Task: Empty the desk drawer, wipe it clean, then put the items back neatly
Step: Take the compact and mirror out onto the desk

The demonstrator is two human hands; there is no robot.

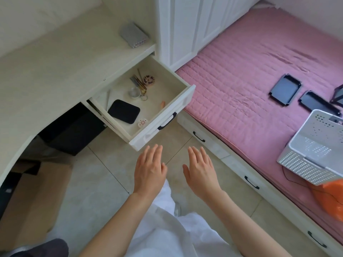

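Drawer [185, 98] emptying is judged to be the step in hand, although nothing has yet been lifted out. Nearest the camera, the left hand [149, 168] and the right hand [201, 168] are held side by side above the tiled floor, palms down, fingers straight and lightly spread, with nothing held in either. Both are seen just short of the drawer front, apart from its black handle [167, 121]. Beyond them, the drawer is shown pulled out from under the desk top [55, 71], its contents still inside: a flat black pad [124, 111] towards the near left, a small round patterned object [142, 122] just beside it near the front wall, a small orange piece [162, 104] lying alone towards the right, and, further back, a key ring with clear disc [136, 92], a bundle of thin sticks [137, 81] and a beaded ring [148, 80]. A folded pale sheet [104, 99] is seen along the left wall. For the next move, a reach over the front wall is called for, and the flat pad would probably be taken first, being nearest; a pinch is likely needed for the small pieces. On the pink mattress [241, 62] to the right, a grey perforated basket [315, 149] and black trays [284, 89] are seen, and these are judged possible holding places. A grey box [134, 35] rests on the desk top beyond.
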